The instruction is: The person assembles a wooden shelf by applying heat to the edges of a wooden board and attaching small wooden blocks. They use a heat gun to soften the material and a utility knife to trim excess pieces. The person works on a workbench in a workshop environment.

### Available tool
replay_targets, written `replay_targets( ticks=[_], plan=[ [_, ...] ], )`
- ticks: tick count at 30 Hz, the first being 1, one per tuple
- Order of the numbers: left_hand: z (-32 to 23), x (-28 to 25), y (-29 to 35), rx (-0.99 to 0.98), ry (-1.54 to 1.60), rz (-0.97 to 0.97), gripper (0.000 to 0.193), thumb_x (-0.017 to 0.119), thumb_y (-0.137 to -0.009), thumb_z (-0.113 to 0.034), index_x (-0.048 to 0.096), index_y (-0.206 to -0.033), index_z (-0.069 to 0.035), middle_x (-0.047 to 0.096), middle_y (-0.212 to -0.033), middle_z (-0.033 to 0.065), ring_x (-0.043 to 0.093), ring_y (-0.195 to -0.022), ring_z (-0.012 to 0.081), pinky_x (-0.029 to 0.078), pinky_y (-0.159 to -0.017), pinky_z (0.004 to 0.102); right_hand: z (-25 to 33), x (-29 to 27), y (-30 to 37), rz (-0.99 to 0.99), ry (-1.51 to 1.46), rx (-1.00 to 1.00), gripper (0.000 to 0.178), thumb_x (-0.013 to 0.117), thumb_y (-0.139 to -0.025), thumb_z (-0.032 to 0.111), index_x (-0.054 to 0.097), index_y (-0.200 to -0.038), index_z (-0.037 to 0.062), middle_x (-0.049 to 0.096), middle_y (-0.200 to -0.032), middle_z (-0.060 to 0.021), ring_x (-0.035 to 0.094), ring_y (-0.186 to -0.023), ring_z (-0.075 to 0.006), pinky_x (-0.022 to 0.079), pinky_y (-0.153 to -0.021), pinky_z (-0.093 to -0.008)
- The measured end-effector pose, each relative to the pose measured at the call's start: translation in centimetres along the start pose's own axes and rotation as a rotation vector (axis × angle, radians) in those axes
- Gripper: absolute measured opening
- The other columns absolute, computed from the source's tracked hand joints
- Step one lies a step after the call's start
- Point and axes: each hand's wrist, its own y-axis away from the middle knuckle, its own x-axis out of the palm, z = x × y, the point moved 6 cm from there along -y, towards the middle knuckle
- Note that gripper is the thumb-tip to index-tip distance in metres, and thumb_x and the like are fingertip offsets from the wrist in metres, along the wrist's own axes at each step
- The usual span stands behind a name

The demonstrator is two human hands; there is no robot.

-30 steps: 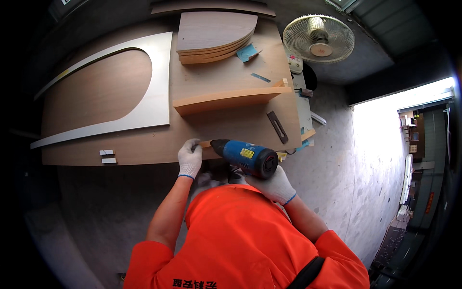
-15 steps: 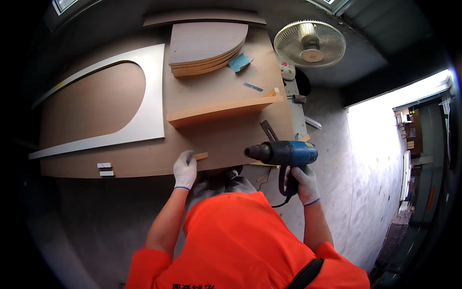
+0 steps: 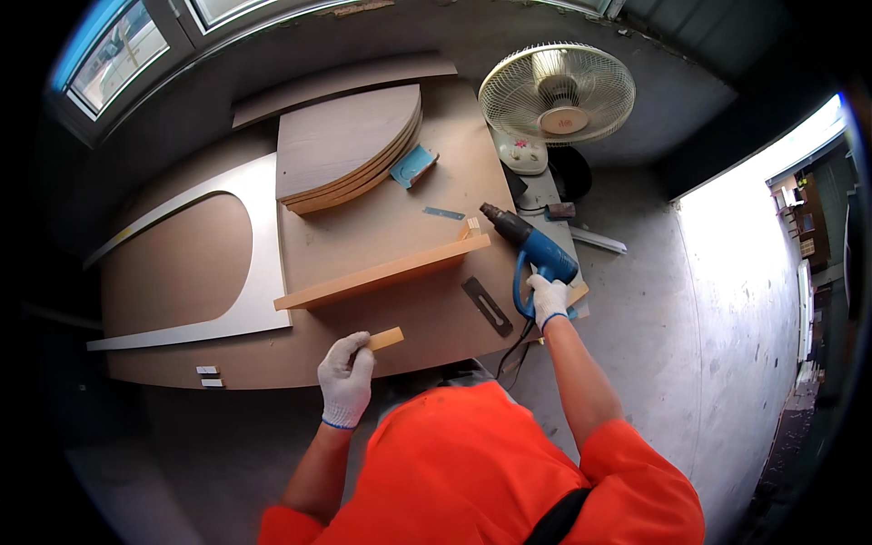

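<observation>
Being pinched by left hand (image 3: 345,380), tan strip (image 3: 387,339) below centre, heat gun (image 3: 547,255) gripped by right hand (image 3: 549,301), centre right

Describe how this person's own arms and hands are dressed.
The left hand and right hand each wear a white knitted fabric glove with a thin blue edge at the wrist. The forearms are bare up to short, bright orange-red fabric sleeves. A broad black strap lies beside the right sleeve.
</observation>
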Motion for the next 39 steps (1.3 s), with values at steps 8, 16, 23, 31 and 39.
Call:
replay_targets(
  ticks=[8,16,23,31,39],
  plan=[
    [-10.3,9.8,-4.1,0.223,-0.231,0.077,0.02,0.071,-0.097,0.003,0.077,-0.116,0.004,0.075,-0.102,0.0102,0.071,-0.087,0.0127,0.058,-0.08,0.0272,11.5,-0.4,4.0,-0.102,0.472,-0.738,0.039,0.082,-0.093,0.033,0.075,-0.108,-0.0018,0.075,-0.101,-0.0189,0.075,-0.092,-0.0359,0.058,-0.091,-0.0483],
    [-15.2,16.7,-7.3,0.414,-0.356,0.269,0.014,0.074,-0.096,0.002,0.078,-0.109,0.004,0.074,-0.093,0.0078,0.068,-0.083,0.0106,0.056,-0.077,0.0265,25.0,1.6,21.0,0.412,0.37,-1.746,0.013,0.079,-0.085,0.016,0.071,-0.093,0.01,0.066,-0.087,-0.0059,0.066,-0.082,-0.0275,0.053,-0.079,-0.044],
    [-12.9,17.0,-8.6,0.173,-0.05,0.375,0.03,0.069,-0.096,0.003,0.073,-0.126,0.005,0.077,-0.103,0.0132,0.072,-0.086,0.015,0.059,-0.082,0.0288,25.6,2.2,17.7,0.43,0.369,-1.635,0.01,0.076,-0.083,0.01,0.07,-0.09,0.0102,0.064,-0.083,-0.0073,0.065,-0.078,-0.0304,0.052,-0.074,-0.0439],
    [-7.6,20.9,-15.8,0.464,-0.731,0.356,0.081,0.084,-0.079,-0.023,0.057,-0.151,0.004,0.063,-0.147,0.0254,0.062,-0.139,0.0424,0.049,-0.12,0.0487,21.4,11.1,2.5,1.029,-0.159,-0.258,0.017,0.076,-0.103,0.016,0.073,-0.11,0.0009,0.069,-0.097,0.0022,0.059,-0.086,-0.0064,0.051,-0.081,-0.023],
    [-3.7,20.6,-19.4,-0.028,-0.146,0.343,0.046,0.073,-0.101,-0.018,0.067,-0.139,0.008,0.074,-0.123,0.0128,0.069,-0.113,0.0163,0.056,-0.1,0.0311,18.6,13.6,1.2,1.064,-0.06,-0.179,0.021,0.074,-0.105,0.022,0.075,-0.111,0.0011,0.073,-0.102,-0.0008,0.065,-0.091,-0.0094,0.054,-0.089,-0.0262]
  ],
)
